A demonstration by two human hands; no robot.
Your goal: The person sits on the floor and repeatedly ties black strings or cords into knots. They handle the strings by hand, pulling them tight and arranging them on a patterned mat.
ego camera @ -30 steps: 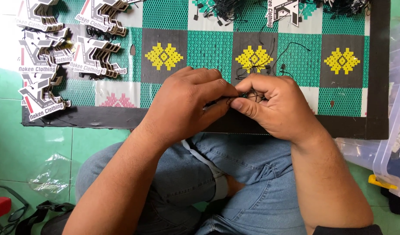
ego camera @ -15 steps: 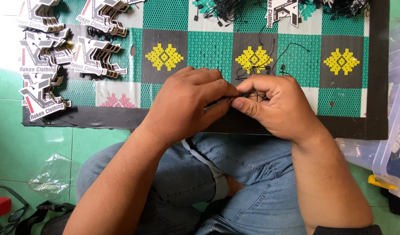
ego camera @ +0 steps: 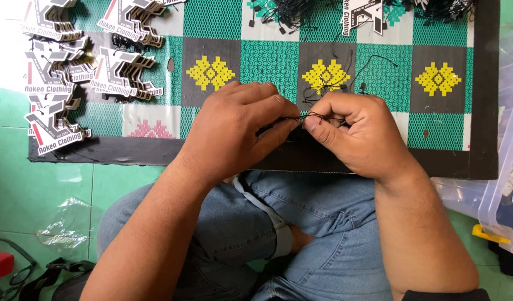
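The person sits cross-legged on a green tiled floor (ego camera: 22, 184) in blue jeans (ego camera: 323, 239), with both hands meeting over the near edge of a woven mat (ego camera: 212, 19) patterned in green, grey and yellow.

The left hand (ego camera: 234, 131) is curled, its thumb and fingertips pinched on a thin black string (ego camera: 315, 117) at the middle of the scene. The right hand (ego camera: 359, 131) faces it, thumb and forefinger also clenched on the same string, so the 2 hands touch at the fingertips. Whether anything else is held inside the fists cannot be told. The string sits between the fingertips, and loose ends of it loop away toward the far side over a yellow diamond motif (ego camera: 326, 75) on the mat.

On the far left of the mat lie several stacks of cut-out card tags (ego camera: 119, 72) in white, grey and red. At the far edge, toward the middle and right, is a tangle of black strings with small ends (ego camera: 292, 14), and 1 more card tag (ego camera: 362, 14) beside it.

At the right edge stands a clear plastic bin (ego camera: 504, 167). A crumpled clear plastic bag (ego camera: 64, 226) lies on the floor at the near left, with a black strap (ego camera: 50, 273) near it.
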